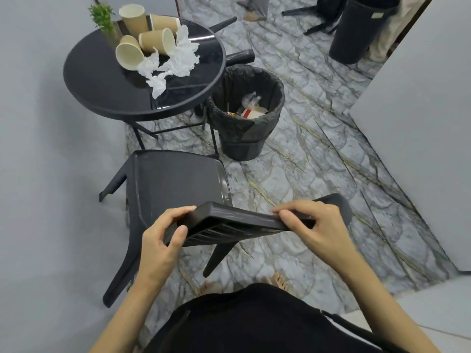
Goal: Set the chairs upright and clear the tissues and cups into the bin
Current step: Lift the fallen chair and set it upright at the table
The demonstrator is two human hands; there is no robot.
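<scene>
A black plastic chair [173, 184] stands in front of me, tilted, its seat facing up. My left hand [163, 240] and my right hand [316, 225] both grip the top edge of its backrest [229, 220]. Beyond it is a round black table [107, 93] carrying several tan paper cups [155, 40], most lying on their sides, and crumpled white tissues [175, 62]. A black bin [244, 115] lined with a dark bag stands right of the table with some rubbish inside. Behind the table a second black chair [239, 56] lies on the floor, mostly hidden.
A small green plant [103, 17] stands at the table's far left edge. A grey wall runs along the left, and another grey wall [420, 110] on the right. At the top, a mirror reflects a bin and a person's legs [254, 8]. The floor is marbled tile.
</scene>
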